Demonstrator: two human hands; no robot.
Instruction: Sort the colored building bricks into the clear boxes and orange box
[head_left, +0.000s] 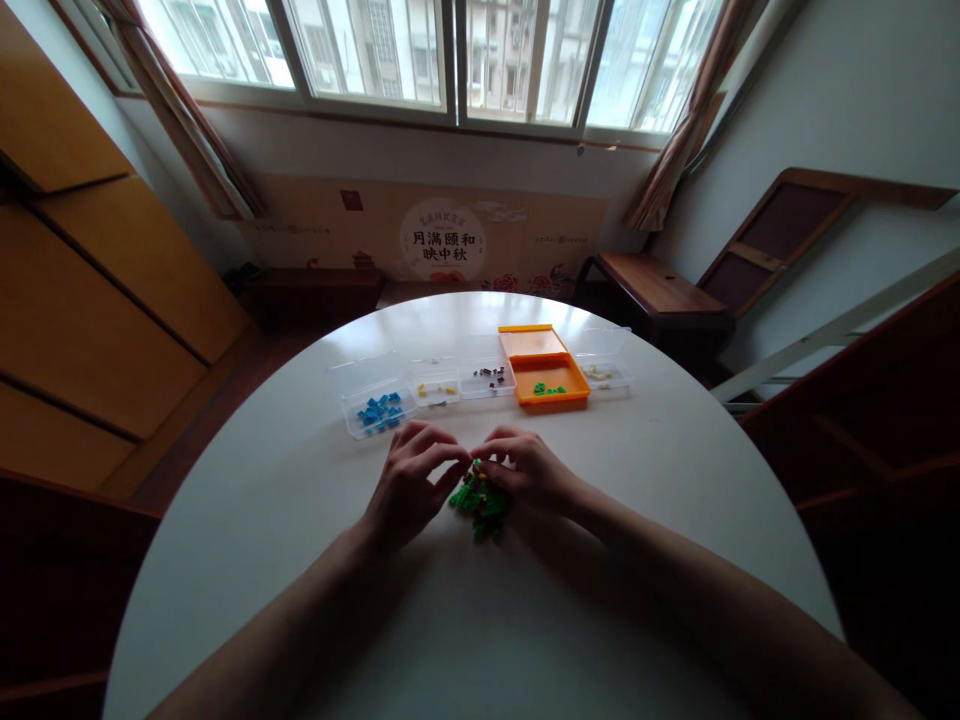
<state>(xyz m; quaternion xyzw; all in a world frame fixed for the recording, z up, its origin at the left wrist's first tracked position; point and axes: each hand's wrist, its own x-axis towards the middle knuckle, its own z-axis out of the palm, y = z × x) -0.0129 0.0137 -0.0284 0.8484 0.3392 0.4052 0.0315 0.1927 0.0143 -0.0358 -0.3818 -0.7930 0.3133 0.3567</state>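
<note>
A small green toy-brick model [478,503] with brown and yellow bits stands on the white round table [315,580]. My left hand [411,482] is at its left side, thumb and forefinger pinched at the top. From the right, my right hand [529,468] has its fingers closed on the model's upper part, its fingertips nearly touching those of my left. A tiny piece between the fingertips is too small to make out. My fingers hide part of the model's top.
Behind my hands stands a row of open boxes: a clear box [347,418] with blue bricks, clear boxes with yellow bricks [450,389] and dark brown bricks [491,373], an orange box [551,401] with green bricks, and a clear box with cream bricks [598,372].
</note>
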